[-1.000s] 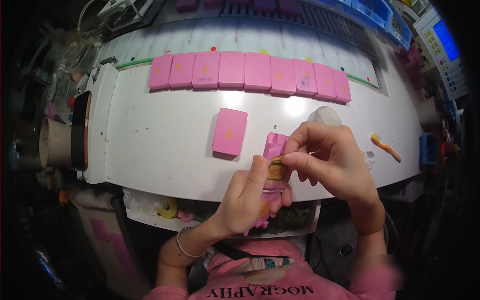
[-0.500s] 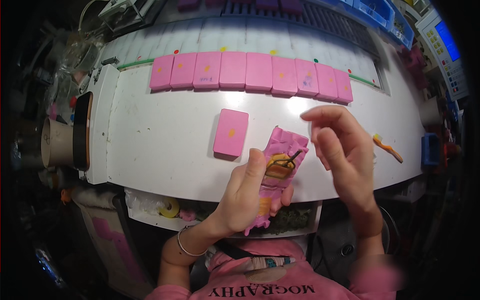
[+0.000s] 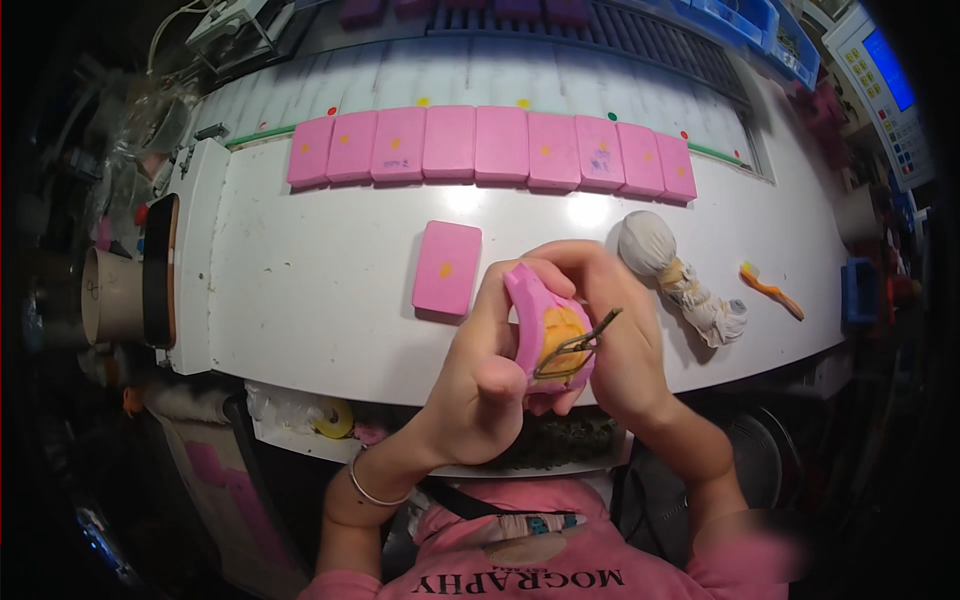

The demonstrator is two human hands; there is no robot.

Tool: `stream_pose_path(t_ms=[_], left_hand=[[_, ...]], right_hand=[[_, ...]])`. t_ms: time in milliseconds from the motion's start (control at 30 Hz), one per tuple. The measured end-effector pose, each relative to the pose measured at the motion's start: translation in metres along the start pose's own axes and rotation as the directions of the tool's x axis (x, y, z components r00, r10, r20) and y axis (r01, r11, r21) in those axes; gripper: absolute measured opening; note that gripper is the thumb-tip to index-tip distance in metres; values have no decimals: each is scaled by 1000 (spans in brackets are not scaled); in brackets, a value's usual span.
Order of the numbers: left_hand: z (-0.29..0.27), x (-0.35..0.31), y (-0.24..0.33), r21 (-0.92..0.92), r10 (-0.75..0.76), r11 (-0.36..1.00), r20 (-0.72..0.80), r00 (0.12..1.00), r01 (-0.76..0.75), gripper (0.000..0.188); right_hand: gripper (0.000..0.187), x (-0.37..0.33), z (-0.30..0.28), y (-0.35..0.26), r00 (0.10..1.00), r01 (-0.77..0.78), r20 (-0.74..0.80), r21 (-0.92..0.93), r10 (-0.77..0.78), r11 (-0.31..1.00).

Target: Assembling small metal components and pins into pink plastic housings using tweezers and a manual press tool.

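the right hand (image 3: 622, 345), spread and clear of the work half a second ago, has closed in on the pink rubbery piece (image 3: 528, 328), so both hands now share a hold that the left hand (image 3: 480, 395) had alone; the work seems to have turned to flexing the piece. the left fingers and thumb are clamped about its near side, the right fingers curled over its far edge, though the right thumb cannot be made out. the piece is in the air, to the right of the lone pink block (image 3: 447, 265) and nearer the person. it looks bowed, its smooth outer wall curving round a ridged orange-yellow patch (image 3: 560, 330), with a dark green looped piece (image 3: 590, 338) jutting out by its stem. right of that block, a cloth-wrapped bundle (image 3: 648, 243) has come into view.
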State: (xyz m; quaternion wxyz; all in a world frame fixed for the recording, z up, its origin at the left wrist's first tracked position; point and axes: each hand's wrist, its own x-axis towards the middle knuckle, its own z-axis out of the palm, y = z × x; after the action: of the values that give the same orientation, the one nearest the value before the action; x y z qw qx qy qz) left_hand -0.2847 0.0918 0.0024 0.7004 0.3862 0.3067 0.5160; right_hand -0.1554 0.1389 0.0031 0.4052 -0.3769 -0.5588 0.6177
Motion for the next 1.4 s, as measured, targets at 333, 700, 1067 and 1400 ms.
stream_pose_path(t_ms=[333,700,1067,1400], left_hand=[[-5,2,-4,78,23,997,-176,984,-9,74],[-8,5,-7,118,10,993,-190,982,13,65],[-5,6,7,210,-189,951,-189,964,228,64],[-6,2,30,311,-298,885,-190,935,345,57]], right_hand=[[17,-23,-9,4,946,317,-13,-159,-323,935],[18,-15,-7,-12,967,249,-25,-119,-254,961],[10,1,-8,-4,989,99,116,-83,-89,992],[5,-7,-4,5,982,-15,184,249,-32,968]])
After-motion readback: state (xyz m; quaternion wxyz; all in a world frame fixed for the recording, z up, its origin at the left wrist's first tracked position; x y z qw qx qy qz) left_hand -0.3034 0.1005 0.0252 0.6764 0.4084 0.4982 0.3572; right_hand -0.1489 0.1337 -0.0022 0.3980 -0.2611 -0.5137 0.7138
